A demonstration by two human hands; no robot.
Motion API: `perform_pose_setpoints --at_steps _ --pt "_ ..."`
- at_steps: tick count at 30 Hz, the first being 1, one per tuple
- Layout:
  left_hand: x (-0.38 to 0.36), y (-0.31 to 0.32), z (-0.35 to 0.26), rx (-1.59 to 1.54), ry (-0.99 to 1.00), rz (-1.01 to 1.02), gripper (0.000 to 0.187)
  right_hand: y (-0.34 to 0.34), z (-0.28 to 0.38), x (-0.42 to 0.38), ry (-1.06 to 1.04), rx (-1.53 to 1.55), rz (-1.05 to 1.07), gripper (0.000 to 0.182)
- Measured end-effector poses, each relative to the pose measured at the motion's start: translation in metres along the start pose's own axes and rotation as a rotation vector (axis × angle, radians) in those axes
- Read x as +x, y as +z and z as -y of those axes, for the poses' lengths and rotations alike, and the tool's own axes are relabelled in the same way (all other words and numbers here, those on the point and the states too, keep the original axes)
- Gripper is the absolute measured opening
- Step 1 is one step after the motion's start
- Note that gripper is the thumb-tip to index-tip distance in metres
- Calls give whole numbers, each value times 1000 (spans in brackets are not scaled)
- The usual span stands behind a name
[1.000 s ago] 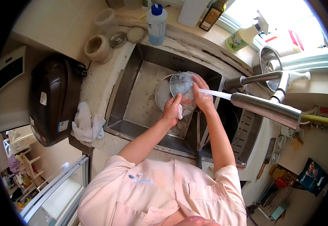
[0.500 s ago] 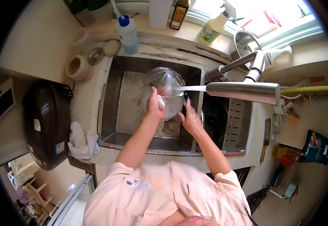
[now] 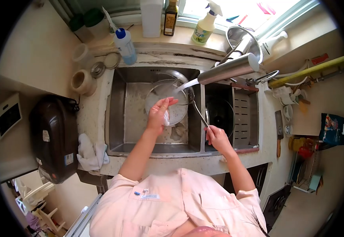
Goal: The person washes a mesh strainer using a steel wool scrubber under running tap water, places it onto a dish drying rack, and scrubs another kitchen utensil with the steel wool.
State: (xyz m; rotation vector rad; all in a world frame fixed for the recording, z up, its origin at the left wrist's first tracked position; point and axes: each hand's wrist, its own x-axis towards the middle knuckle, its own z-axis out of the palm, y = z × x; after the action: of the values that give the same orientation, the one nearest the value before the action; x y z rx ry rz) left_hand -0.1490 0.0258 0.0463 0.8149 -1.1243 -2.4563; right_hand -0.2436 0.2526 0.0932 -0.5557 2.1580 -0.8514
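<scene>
A mesh strainer (image 3: 170, 87) is held under the tap's running water, over the sink (image 3: 132, 130). My right hand (image 3: 218, 138) is closed around the end of its long metal handle (image 3: 199, 111), above the divider between the basins. My left hand (image 3: 158, 114) is just below the strainer, fingers bent toward each other around a small white cloth-like piece (image 3: 166, 118). Beneath them a round, clear bowl (image 3: 178, 115) sits in the left basin. The metal tap (image 3: 229, 70) sends its stream down and left onto the strainer.
A dark round lid or pan (image 3: 220, 120) stands in the right basin. A spray bottle (image 3: 204, 27) and a blue-capped bottle (image 3: 125, 46) stand behind the sink. A crumpled cloth (image 3: 92, 153) lies at its left, and a knife (image 3: 278, 134) at its right.
My right hand has moved down and right and gripped the strainer's handle. My left hand has come out from the strainer and slightly down-left. The tap head has swung to a new angle.
</scene>
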Motion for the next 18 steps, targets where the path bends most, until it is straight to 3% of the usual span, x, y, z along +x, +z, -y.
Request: perform_pose_setpoints --at_steps 2,5,6,8,11,13,16,18 --pt "6 -17 14 188 -16 -86 30 3 -7 21 86 355 195 28" --pt "19 -18 29 249 -341 -22 33 4 -1 48 116 499 346 29" --pt "22 -11 29 146 -301 50 34 4 4 56 120 524 389 29" --pt "33 5 28 -73 -218 204 36 3 19 74 66 489 516 31" --pt "53 11 25 -228 -109 10 33 -1 38 100 -41 251 542 32" --pt "59 3 16 -294 -65 -15 32 -13 42 115 -96 -12 518 30" --pt "61 -7 6 -369 -51 -14 33 -33 31 110 -182 -25 517 26" --pt "58 -2 15 -381 -100 -17 34 -35 40 92 -70 98 532 26"
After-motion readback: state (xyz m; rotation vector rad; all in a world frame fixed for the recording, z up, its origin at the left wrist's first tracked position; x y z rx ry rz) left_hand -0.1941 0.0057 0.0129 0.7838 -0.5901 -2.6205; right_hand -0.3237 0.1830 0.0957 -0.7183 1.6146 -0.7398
